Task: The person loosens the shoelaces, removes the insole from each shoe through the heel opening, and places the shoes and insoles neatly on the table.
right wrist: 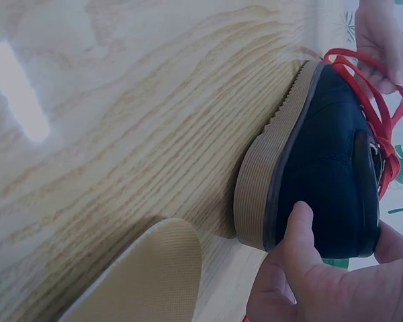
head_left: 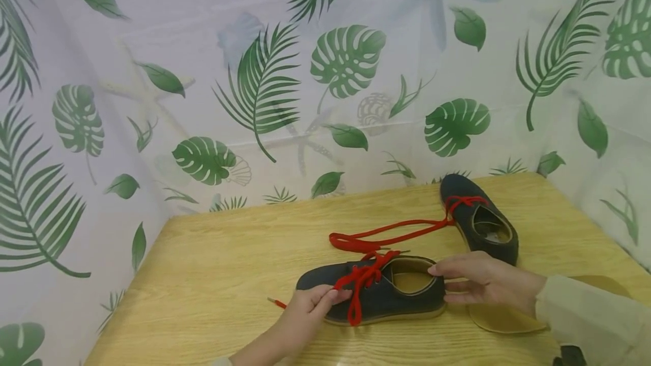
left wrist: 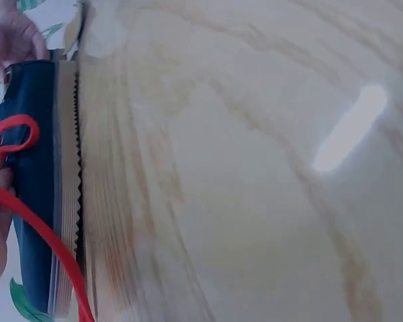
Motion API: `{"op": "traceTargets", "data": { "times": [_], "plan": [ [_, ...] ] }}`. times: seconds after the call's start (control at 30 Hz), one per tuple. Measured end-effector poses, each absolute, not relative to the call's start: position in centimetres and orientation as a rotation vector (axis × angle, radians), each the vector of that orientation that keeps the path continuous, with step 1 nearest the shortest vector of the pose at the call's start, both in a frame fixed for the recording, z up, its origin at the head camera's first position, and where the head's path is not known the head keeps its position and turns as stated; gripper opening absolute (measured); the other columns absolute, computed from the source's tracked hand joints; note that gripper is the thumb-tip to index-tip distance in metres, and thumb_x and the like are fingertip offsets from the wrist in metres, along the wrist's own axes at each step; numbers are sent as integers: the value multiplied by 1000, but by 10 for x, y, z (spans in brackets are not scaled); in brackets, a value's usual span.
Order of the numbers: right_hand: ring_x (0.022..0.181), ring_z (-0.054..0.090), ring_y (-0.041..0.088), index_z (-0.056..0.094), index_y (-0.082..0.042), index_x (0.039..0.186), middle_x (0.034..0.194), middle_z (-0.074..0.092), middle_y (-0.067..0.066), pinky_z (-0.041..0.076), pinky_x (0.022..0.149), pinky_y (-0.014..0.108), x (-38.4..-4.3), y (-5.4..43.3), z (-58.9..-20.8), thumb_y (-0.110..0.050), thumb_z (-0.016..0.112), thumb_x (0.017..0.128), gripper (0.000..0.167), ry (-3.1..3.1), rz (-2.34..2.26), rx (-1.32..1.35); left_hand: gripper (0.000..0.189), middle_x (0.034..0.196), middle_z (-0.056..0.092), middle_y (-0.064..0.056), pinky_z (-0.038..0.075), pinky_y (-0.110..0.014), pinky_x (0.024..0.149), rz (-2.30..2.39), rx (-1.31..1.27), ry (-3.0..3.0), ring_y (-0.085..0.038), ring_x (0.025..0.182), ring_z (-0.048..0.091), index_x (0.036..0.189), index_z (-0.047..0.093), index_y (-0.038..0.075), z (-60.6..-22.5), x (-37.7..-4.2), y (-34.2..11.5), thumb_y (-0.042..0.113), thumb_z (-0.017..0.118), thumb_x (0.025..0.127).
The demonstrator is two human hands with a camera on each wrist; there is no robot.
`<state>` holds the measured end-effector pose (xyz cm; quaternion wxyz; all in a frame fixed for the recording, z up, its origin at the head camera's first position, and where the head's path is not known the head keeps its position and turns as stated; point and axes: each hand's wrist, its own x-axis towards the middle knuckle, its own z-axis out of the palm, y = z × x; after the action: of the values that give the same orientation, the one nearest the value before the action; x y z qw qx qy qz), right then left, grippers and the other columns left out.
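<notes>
A navy shoe point(head_left: 407, 301) with red laces lies sole-down on the table, toe to the left, its laces tied in a bow. At its front, my left hand point(head_left: 307, 312) pinches a red shoelace point(left wrist: 43, 231) between thumb and fingers, beside the shoe's side. My right hand point(head_left: 483, 281) grips the heel, thumb at the collar and fingers behind it, as the right wrist view shows on the shoe's dark back point(right wrist: 322, 181). A tan insole point(right wrist: 154, 268) lies on the table under the right forearm, partly hidden by it.
A second navy shoe point(head_left: 470, 213) stands behind on the right, its long red lace point(head_left: 396, 239) trailing left across the wooden table point(head_left: 218, 275). A leaf-printed cloth point(head_left: 285, 185) hangs along the back and sides. A small dark object point(head_left: 569, 356) shows below the right sleeve.
</notes>
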<state>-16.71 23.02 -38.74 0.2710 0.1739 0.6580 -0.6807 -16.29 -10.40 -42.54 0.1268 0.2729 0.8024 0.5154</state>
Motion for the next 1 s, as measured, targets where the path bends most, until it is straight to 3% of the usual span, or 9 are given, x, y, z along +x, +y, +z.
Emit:
{"op": "traceTargets", "data": {
  "times": [0.1,0.2,0.3,0.43,0.53,0.77,0.87,1.0],
  "plan": [
    [95,55,23,68,-8,95,102,55,4,56,81,39,-167,230,-387,-12,70,84,12,1776,-1831,461,41,114,66,-20,50,-28,92,1733,655,2013,-14,105,65,111,63,-8,-423,-167,-108,26,42,102],
    [97,55,24,68,-8,95,102,55,4,56,82,39,-167,230,-387,-12,70,84,12,1773,-1834,454,43,107,68,-21,53,-34,88,1845,531,1719,-17,97,68,110,58,-15,-420,-171,-112,24,43,102],
    [101,53,26,69,-8,96,106,54,6,56,81,39,-167,230,-387,-12,70,84,12,1777,-1836,463,40,105,70,-12,53,-36,89,1935,371,1396,-19,97,68,115,57,-8,-417,-174,-114,27,41,102],
    [102,53,27,68,-8,96,109,53,8,56,82,39,-167,230,-386,-12,70,85,13,1774,-1829,467,38,119,66,-4,45,-31,100,2153,197,863,-14,111,62,124,57,7,-413,-174,-115,28,32,105],
    [103,53,27,67,-8,96,112,51,10,56,82,39,-167,230,-387,-12,70,85,12,1767,-1826,468,43,128,61,-4,36,-28,107,2272,182,561,-12,119,56,129,57,9,-411,-174,-111,27,26,106],
    [108,49,31,67,-8,98,123,44,18,56,82,39,-167,232,-387,-12,69,85,14,1756,-1832,474,44,131,56,-4,28,-27,111,2385,280,299,-11,123,52,134,54,8,-412,-181,-95,28,26,106],
    [106,50,30,66,-7,99,119,48,15,56,82,39,-167,232,-387,-12,70,85,15,1753,-1833,473,46,135,52,-4,24,-29,114,2423,256,247,-12,127,48,141,44,10,-412,-181,-89,31,23,106],
    [101,53,27,67,-8,97,118,47,15,56,81,38,-167,232,-388,-13,70,85,13,1759,-1826,476,49,144,42,0,20,-32,116,2492,144,346,-11,129,46,152,21,18,-408,-180,-82,34,22,106]
  ]
}}
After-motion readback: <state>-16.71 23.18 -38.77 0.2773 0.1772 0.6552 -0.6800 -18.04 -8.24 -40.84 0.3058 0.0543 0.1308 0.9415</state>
